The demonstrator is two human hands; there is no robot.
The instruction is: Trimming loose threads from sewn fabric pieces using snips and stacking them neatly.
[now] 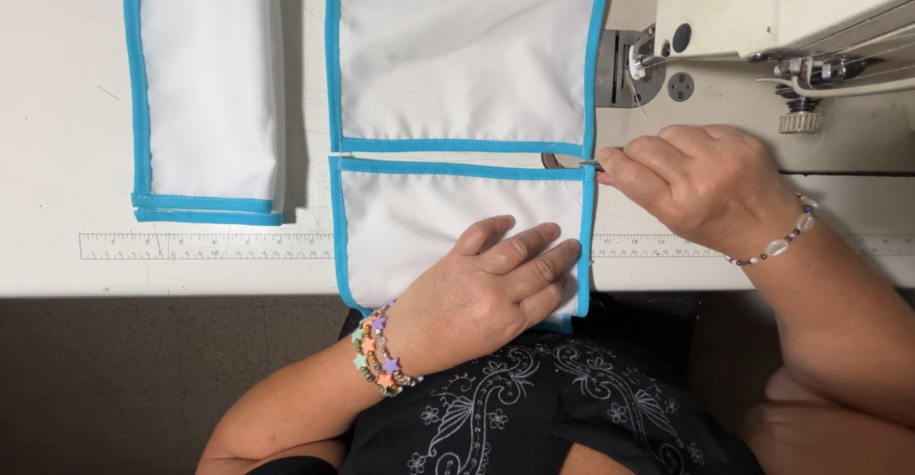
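Two white fabric panels edged in blue binding lie joined end to end on the table, the far one (467,51) and the near one (429,213). My left hand (486,284) presses flat on the near panel, fingers spread toward its right edge. My right hand (701,184) is closed on a small metal snipping tool (591,163), whose tip sits at the gap between the two panels on their right side. Beaded bracelets ring both wrists.
A cream sewing machine (791,8) stands at the far right, its needle plate (620,70) beside the far panel. A folded stack of similar blue-edged white pieces (205,94) lies at the left. A ruler strip (205,245) runs along the table's front edge.
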